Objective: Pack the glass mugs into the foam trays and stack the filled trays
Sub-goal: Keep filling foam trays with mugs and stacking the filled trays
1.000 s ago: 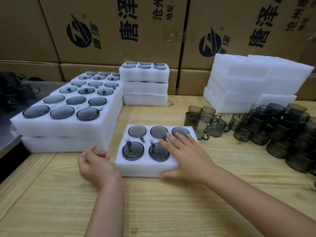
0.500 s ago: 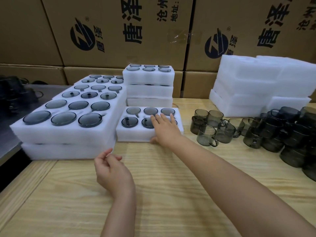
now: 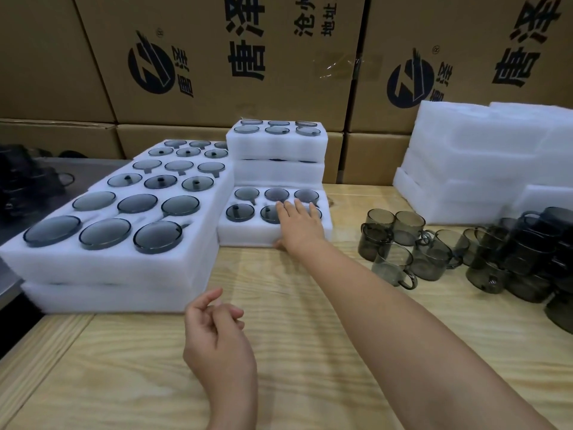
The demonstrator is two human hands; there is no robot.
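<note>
Pushed away across the desk (image 3: 310, 352) since a second ago, the filled tray (image 3: 248, 235) now sits against the foot of the short tray stack (image 3: 276, 147) and just beside the long stack (image 3: 124, 268), while the left hand (image 3: 217, 336) has come off it and hangs over the bare wood, grip loosely curled on nothing

Seen from the head camera, the right hand (image 3: 299, 226) lies flat on the tray's top, grip spread, fingers straight over the near-right pockets and thumb at the front wall; five dark mugs show in the tray

By the look of it, this is the stacking step: the tray is parked on the desk, not yet lifted onto a pile. Next likely calls for both hands under the foam to raise it level, or a reach to the empty trays (image 3: 465, 156) and loose mugs (image 3: 392, 265) at right

Hidden: the sixth pocket, under the palm. Lower trays' contents are covered. Mugs at the right edge are cut off, and dark shapes at far left are too blurred to name
</note>
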